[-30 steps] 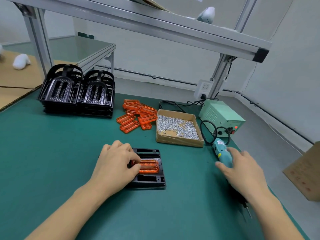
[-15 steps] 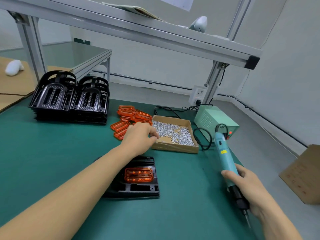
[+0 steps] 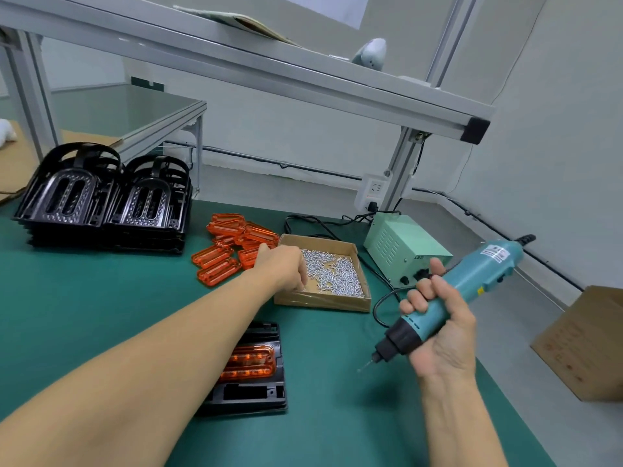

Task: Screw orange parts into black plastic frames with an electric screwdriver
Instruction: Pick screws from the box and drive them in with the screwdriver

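Orange part: a translucent orange plastic slotted insert (image 3: 248,364) is lying seated in the flat black plastic frame (image 3: 251,392) on the green mat (image 3: 101,298), under the person's outstretched left forearm.
Left fingers: the left hand (image 3: 285,264) is dipping into the shallow cardboard box (image 3: 350,303) of small silver screws (image 3: 337,274); the fingertips are curling downward, but I cannot tell whether they are pinching a screw.
Right fingers: the right hand (image 3: 438,332) is wrapping round the barrel of the teal electric screwdriver (image 3: 451,298), thumb up along it, bit pointing down-left above the mat.
Handling: the insert is looking light, stiff, glossy, probably slippery and liable to crack if overdriven; best steadied by pressing its flat rim. Screws are tiny, wanting a fingertip pinch.
Further out: spare orange inserts (image 3: 232,251) and stacked black frames (image 3: 104,203) are waiting beyond.
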Demonstrator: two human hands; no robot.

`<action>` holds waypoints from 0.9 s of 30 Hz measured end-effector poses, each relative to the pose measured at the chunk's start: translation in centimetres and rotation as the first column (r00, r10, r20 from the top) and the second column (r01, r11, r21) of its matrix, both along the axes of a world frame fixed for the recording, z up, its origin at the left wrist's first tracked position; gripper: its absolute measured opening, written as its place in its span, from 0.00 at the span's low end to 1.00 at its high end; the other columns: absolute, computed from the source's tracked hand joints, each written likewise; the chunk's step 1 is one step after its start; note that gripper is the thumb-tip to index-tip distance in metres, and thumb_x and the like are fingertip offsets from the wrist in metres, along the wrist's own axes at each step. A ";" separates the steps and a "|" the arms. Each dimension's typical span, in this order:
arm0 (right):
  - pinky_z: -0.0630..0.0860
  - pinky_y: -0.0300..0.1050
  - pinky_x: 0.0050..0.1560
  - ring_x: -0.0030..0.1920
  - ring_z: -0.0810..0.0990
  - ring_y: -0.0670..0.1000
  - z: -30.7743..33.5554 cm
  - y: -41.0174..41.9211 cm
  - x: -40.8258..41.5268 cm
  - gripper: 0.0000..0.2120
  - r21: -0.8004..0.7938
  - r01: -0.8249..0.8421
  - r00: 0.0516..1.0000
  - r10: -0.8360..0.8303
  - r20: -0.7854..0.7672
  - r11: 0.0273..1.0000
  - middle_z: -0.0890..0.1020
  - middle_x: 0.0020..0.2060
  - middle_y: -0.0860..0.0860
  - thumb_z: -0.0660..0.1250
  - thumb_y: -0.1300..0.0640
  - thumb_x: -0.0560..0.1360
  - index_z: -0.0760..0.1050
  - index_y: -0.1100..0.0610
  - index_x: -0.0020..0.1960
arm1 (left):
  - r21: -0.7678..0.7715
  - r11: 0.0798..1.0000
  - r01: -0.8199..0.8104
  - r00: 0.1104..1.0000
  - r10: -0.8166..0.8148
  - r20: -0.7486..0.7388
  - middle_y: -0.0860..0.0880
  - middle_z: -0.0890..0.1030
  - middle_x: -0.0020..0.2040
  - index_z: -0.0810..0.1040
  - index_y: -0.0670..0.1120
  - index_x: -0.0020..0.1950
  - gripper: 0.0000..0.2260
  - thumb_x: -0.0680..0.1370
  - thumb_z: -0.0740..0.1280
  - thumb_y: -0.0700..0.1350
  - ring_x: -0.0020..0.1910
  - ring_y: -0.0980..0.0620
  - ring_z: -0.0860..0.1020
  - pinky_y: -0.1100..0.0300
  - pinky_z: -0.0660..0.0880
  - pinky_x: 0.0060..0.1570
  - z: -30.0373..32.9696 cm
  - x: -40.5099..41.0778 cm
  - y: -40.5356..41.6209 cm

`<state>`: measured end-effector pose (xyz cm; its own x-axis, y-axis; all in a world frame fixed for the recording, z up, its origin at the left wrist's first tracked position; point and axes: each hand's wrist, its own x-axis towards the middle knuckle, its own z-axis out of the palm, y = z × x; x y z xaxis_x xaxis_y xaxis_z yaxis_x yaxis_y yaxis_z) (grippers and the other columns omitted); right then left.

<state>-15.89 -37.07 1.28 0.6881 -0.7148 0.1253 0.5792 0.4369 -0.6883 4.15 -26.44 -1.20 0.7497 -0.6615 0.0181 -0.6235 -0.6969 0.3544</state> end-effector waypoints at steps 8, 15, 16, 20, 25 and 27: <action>0.76 0.36 0.34 0.27 0.72 0.44 0.3 0.8 0.8 0.08 -0.003 0.108 0.992 -0.108 0.067 0.994 0.72 0.28 0.45 0.67 0.58 0.71 0.74 0.50 0.49 | 0.093 0.992 0.087 0.996 -0.087 -0.004 0.56 0.79 0.43 0.83 0.51 0.41 0.02 0.74 0.72 0.46 0.50 0.53 0.70 0.50 0.58 0.61 0.1 0.4 -1.0; 0.71 0.36 0.32 0.26 0.68 0.44 0.7 1.3 0.7 0.03 -0.061 0.116 0.991 -0.112 0.073 0.991 0.70 0.28 0.46 0.66 0.56 0.74 0.73 0.51 0.47 | 0.192 0.964 0.183 0.983 -0.174 -0.061 0.50 0.83 0.52 0.77 0.49 0.42 0.04 0.77 0.66 0.43 0.54 0.49 0.76 0.44 0.53 0.66 0.2 1.0 -1.4; 0.71 0.37 0.33 0.27 0.69 0.44 0.8 1.3 0.6 0.03 -0.066 0.115 0.991 -0.110 0.075 0.991 0.70 0.28 0.46 0.66 0.56 0.73 0.73 0.51 0.47 | 0.191 0.962 0.195 0.981 -0.188 -0.054 0.49 0.83 0.50 0.76 0.49 0.42 0.05 0.78 0.65 0.44 0.54 0.48 0.76 0.44 0.52 0.67 0.0 1.0 -1.4; 0.74 0.37 0.35 0.29 0.72 0.44 1.3 1.4 0.4 0.06 -0.066 0.121 0.988 -0.114 0.099 0.990 0.72 0.29 0.46 0.68 0.58 0.70 0.72 0.50 0.44 | -0.059 0.975 0.214 0.971 -0.219 -0.094 0.56 0.80 0.38 0.77 0.48 0.37 0.08 0.77 0.66 0.42 0.44 0.55 0.77 0.54 0.64 0.62 0.3 0.0 -0.5; 0.73 0.36 0.30 0.25 0.69 0.42 1.7 1.9 -0.2 0.06 -0.068 0.111 0.990 -0.104 0.099 0.992 0.69 0.27 0.44 0.68 0.56 0.70 0.74 0.49 0.44 | -0.630 0.777 -0.007 0.924 -0.235 -0.301 0.51 0.82 0.33 0.81 0.45 0.35 0.05 0.70 0.73 0.37 0.33 0.58 0.78 0.69 0.74 0.35 1.6 -2.5 3.3; 0.71 0.35 0.29 0.25 0.68 0.42 2.1 2.5 -0.1 0.05 -0.061 0.097 0.989 -0.089 0.122 0.993 0.68 0.26 0.44 0.68 0.57 0.70 0.75 0.50 0.45 | -0.736 0.668 -0.108 0.886 -0.271 -0.376 0.49 0.82 0.33 0.81 0.43 0.35 0.06 0.68 0.74 0.34 0.33 0.57 0.78 0.67 0.75 0.37 1.5 -3.9 5.1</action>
<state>-15.99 -34.60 3.34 0.5965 -0.7623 0.2512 0.6944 0.3331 -0.6379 0.23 -21.34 0.29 0.7440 -0.6324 0.2156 -0.3175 -0.0507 0.9469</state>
